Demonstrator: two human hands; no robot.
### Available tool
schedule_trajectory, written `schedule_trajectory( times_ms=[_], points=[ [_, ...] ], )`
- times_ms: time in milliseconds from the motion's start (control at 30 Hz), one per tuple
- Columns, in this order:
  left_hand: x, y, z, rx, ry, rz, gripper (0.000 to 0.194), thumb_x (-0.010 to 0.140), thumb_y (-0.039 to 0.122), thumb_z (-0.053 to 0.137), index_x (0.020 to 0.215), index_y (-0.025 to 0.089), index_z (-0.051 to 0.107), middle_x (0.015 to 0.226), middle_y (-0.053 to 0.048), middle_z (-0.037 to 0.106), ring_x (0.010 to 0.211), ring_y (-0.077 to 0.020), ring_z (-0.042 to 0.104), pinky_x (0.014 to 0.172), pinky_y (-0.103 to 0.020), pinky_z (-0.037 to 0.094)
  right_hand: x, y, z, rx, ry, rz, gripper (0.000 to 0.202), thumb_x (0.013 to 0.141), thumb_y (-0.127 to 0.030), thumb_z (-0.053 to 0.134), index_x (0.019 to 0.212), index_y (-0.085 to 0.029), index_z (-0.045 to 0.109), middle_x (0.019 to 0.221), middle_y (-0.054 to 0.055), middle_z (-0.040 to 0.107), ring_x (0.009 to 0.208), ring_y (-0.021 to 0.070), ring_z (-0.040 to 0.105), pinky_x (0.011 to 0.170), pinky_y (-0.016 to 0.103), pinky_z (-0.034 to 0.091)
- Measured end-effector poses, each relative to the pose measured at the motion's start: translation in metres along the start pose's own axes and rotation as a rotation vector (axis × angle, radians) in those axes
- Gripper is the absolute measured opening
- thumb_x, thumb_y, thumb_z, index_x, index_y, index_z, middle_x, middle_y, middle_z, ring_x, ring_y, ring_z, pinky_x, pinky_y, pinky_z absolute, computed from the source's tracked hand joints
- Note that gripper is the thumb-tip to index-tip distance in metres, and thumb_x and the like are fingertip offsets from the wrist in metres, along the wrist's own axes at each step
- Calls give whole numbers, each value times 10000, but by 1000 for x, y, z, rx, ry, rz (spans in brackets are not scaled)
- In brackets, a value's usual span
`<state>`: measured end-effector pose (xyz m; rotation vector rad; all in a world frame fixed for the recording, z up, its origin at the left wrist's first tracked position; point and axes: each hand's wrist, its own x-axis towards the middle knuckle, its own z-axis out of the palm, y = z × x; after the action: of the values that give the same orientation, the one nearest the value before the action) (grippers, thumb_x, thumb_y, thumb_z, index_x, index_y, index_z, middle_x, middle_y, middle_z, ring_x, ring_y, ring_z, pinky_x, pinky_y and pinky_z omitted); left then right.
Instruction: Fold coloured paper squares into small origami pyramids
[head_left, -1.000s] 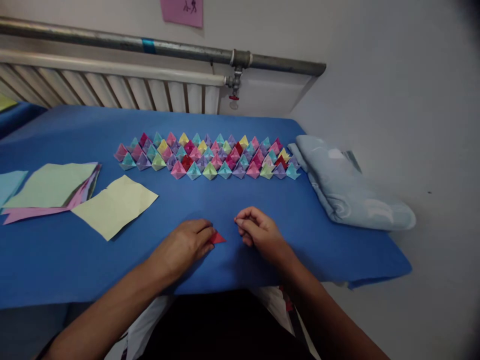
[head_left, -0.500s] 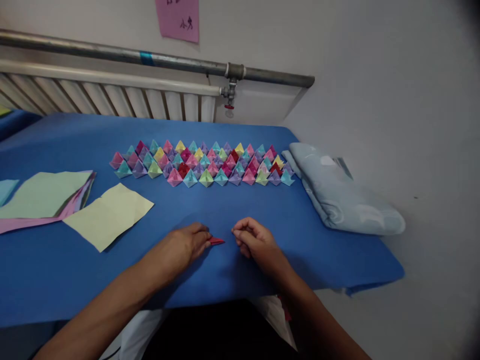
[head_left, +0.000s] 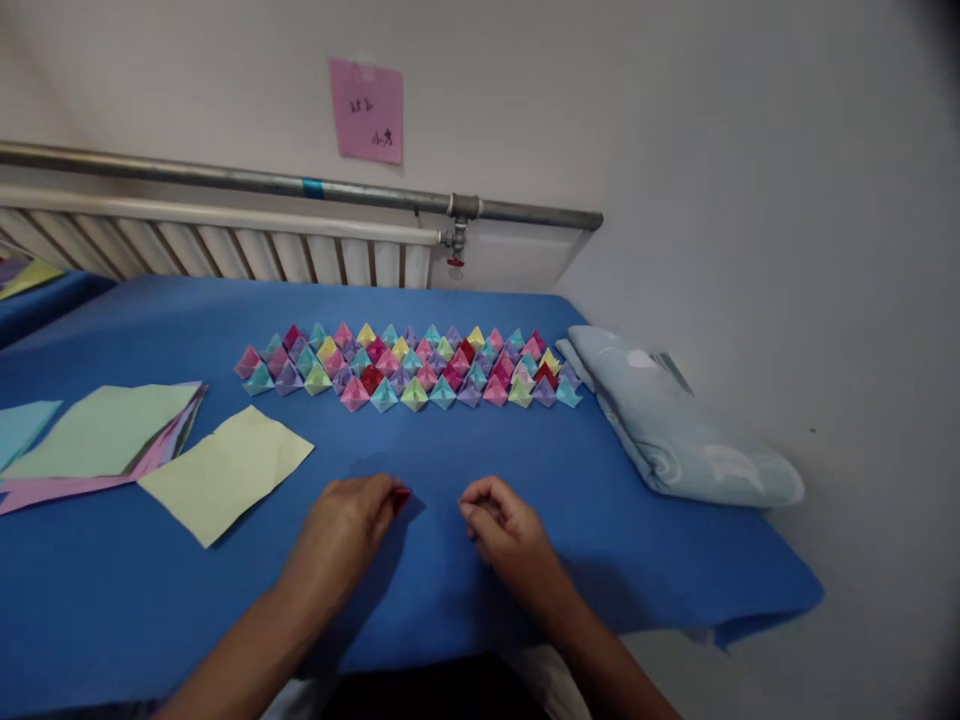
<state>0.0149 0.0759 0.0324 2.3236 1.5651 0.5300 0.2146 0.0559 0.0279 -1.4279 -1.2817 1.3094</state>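
— Shifted since the earlier frame: the left hand (head_left: 337, 535), farther leftward with the small red paper (head_left: 403, 498), leaving a wider gap to the right hand (head_left: 514, 535).

— Gripping how?

— On the left, clamped on the red paper, with just a bit poking past the fingertips. On the right, curled with thumb and forefinger together; can't tell whether anything is pinched between.

— Resting on the blue cover (head_left: 427, 610), or lifted?

— Probably lifted slightly, judging by the shadow. Certainly on the near side of the rows of folded paper shapes (head_left: 415, 394), apart from them.

— How best to handle something so small?

— Pinch by the layered part, not the thin tip. Press firmly enough to stop layers slipping, softly enough to spare the corners. Line up edges before sharpening any crease, then run a nail along it. Steady the opposite edge with the right hand instead of tugging one-handed.

— And watch for?

— Likely tearing at tight corners. Also keep the left forearm off the pale yellow sheet (head_left: 229, 475).
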Motion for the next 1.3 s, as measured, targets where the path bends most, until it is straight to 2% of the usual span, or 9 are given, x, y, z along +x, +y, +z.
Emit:
schedule_trajectory(
  times_ms=[167, 267, 433, 533, 667, 900, 1000, 1167, 1300],
  points=[
    [-8, 13, 13, -271, 280, -124, 199, 892, 252, 485, 961, 236, 671, 853, -24, 725, 787, -206, 652, 719, -335, 489, -5, -9, 32, -154, -4, -215, 91, 818, -306, 581, 828, -230, 533, 677, -29, 537, 598, 122, 501, 561, 240, 401],
    [-10, 23, 16, -452, 330, -183, 191, 870, 240, 494, 929, 243, 676, 876, -20, 711, 806, -192, 646, 726, -321, 509, -2, -9, 43, -259, 39, -325, 130, 851, -338, 581, 915, -232, 541, 782, 4, 594, 668, 140, 555, 602, 252, 435],
    [-10, 26, 18, -601, 372, -257, 148, 844, 273, 536, 881, 226, 672, 872, -18, 674, 818, -180, 634, 750, -311, 513, 7, -6, 42, -486, 92, -483, 158, 904, -268, 487, 1034, -212, 559, 884, 60, 634, 767, 178, 598, 697, 293, 467],
    [-9, 27, 21, -755, 342, -364, 177, 832, 321, 568, 941, 211, 654, 898, -23, 684, 817, -176, 642, 763, -317, 514, 8, -5, 39, -531, 104, -535, 196, 901, -214, 462, 1069, -203, 564, 914, 74, 641, 808, 186, 608, 742, 304, 477],
    [-7, 30, 24, -1054, 274, -473, 208, 794, 340, 605, 945, 199, 630, 878, -10, 698, 794, -153, 646, 752, -297, 523, 9, -4, 37, -492, 70, -555, 194, 912, -172, 429, 995, -223, 597, 858, 49, 641, 811, 174, 608, 763, 290, 477],
    [-5, 32, 18, -1239, 248, -520, 171, 716, 279, 658, 860, 187, 650, 756, 20, 688, 697, -117, 632, 686, -251, 522, 8, -3, 36, -236, 18, -431, 204, 904, -177, 458, 953, -257, 639, 846, 19, 654, 793, 158, 628, 749, 287, 509],
    [-7, 30, 10, -1356, 225, -599, 199, 651, 244, 703, 835, 177, 669, 743, 13, 701, 669, -116, 640, 679, -253, 526, 6, -5, 36, -162, 3, -409, 205, 882, -165, 474, 926, -253, 654, 848, 16, 647, 732, 140, 628, 716, 283, 520],
    [-12, 27, -3, -1559, 117, -697, 278, 640, 284, 751, 874, 146, 690, 833, -41, 728, 740, -156, 681, 734, -297, 554, 3, -5, 35, -174, 19, -494, 247, 874, -143, 462, 942, -260, 669, 909, 30, 660, 806, 149, 634, 752, 294, 519],
    [-15, 25, -4, -1524, 158, -709, 386, 588, 268, 823, 929, 161, 677, 866, -25, 731, 789, -137, 676, 765, -265, 548, 0, -5, 33, -210, -36, -619, 254, 883, -160, 469, 1017, -265, 658, 992, 42, 670, 935, 171, 623, 837, 324, 496]
  ],
)
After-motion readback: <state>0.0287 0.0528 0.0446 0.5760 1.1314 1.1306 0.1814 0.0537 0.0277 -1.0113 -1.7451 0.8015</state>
